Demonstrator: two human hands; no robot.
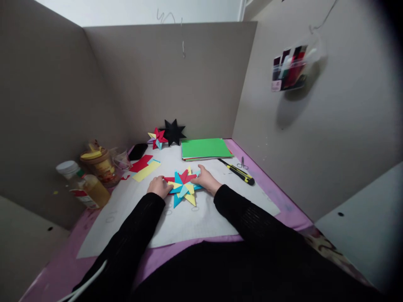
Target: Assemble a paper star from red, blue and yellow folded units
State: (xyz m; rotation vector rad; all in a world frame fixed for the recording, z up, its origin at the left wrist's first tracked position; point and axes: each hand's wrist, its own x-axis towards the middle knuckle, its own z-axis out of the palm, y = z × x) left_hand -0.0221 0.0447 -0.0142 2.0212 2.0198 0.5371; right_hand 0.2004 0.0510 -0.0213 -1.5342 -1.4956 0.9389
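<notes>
A folded paper star [183, 188] in red, blue and yellow lies on the white sheet [132, 226] in front of me. My left hand [160, 186] grips the star's left points, thumb on top of the paper. On the opposite side, my right hand [206, 179] holds its right points between thumb and fingers. The undersides of the fingers are hidden. Left of the star are a yellow paper strip [146, 171] and a red paper piece [141, 163].
At the back are a small multicoloured star [158, 138], a black star [173, 132] and a green paper stack [206, 148]. A yellow-black utility knife [236, 171] and scissors [242, 164] lie right. A glue bottle [88, 188], brown cup [100, 165] and black phone [137, 151] are left.
</notes>
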